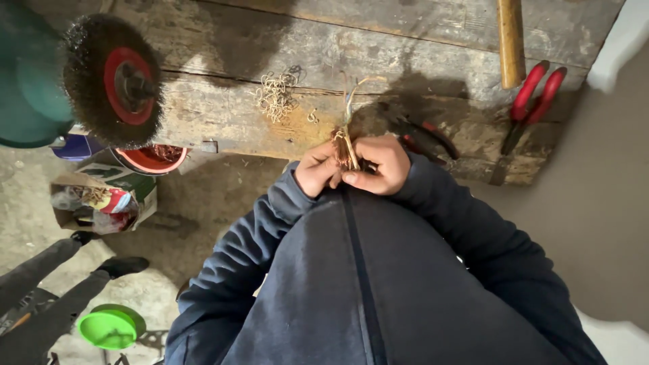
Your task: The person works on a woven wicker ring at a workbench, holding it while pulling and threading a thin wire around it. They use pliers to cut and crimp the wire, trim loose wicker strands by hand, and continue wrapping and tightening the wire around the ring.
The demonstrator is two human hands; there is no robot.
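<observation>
Dark blue jacket (351, 284) with a central zip fills the lower half of the view, its sleeves meeting at the hands. Left hand (318, 169) and right hand (380, 164) are pressed together at the near edge of the worn wooden table (223, 115); both grips are closed on a small bundle of pale fibre strands (346, 138), whose loose ends rise toward 12 o'clock. The bundle appears bound at the middle, its upper ends still free, so the tying seems part done. At 10 o'clock from the hands lies a loose tangle of the same strands (275, 94), not yet gathered. Red-handled pliers (531, 101) lie at 2 o'clock, a wooden handle (511, 40) above them, and darker pliers (422, 132) just beside the right hand. A wire brush wheel (111, 78) stands at 9 o'clock. Below it, a red bowl (152, 159) holds small dark pieces; a cardboard box (101, 199) holds mixed scraps. A green lid (108, 328) rests on the floor beside another person's legs (47, 284).
</observation>
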